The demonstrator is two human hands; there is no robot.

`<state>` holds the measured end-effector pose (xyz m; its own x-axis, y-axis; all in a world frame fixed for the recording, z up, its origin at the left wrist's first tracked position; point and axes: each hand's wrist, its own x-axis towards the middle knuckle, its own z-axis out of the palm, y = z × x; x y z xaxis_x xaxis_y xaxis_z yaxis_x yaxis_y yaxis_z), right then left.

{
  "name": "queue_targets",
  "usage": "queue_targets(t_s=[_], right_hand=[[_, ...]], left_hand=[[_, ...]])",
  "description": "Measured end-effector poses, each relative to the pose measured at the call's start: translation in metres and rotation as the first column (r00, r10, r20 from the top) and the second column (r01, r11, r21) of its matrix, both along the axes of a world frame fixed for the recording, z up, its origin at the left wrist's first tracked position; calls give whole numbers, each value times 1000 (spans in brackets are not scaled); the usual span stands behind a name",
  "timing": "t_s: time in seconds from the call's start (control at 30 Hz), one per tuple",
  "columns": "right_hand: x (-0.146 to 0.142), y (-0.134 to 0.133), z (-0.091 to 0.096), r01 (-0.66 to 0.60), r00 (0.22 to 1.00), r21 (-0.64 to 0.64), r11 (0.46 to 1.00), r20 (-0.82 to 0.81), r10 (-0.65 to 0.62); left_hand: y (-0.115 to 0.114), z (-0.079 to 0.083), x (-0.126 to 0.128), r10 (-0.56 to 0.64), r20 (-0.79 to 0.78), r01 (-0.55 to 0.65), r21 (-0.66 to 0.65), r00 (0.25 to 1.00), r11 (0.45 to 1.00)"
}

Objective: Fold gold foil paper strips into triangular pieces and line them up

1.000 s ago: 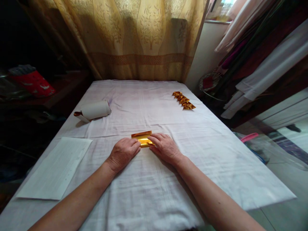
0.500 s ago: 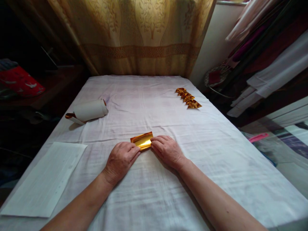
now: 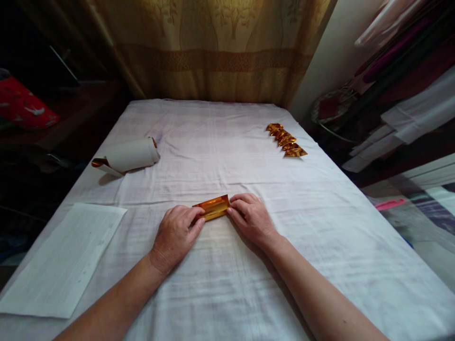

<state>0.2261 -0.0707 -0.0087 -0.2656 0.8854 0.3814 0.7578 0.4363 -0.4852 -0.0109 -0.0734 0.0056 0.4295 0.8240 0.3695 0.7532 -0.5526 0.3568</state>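
Head view, left to right: a white sheet lies flat at the near left of the white cloth, and beyond it a white paper roll lies on its side. Mid-cloth, the left hand pinches the left end of a folded gold foil strip lying on the cloth, while the right hand clamps its right end with curled fingers. Farther right, a row of folded gold pieces sits well apart near the cloth's edge.
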Motion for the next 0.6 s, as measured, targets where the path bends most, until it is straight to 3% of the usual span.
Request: queue_targets(t_s=[0.17,0.37,0.6], right_hand=[[-5,2,-1,73,996,-31,997,-48,-74],[-7,-1,7,84,996,-98,992,22,-82],[-13,-7,1,168,986,-24,986,1,-168]], left_hand=[[0,3,1,2,-23,-3,-19,1000,1000],[-1,4,-1,17,-29,-18,-39,999,999],[0,4,-1,41,-76,-43,-31,996,999]])
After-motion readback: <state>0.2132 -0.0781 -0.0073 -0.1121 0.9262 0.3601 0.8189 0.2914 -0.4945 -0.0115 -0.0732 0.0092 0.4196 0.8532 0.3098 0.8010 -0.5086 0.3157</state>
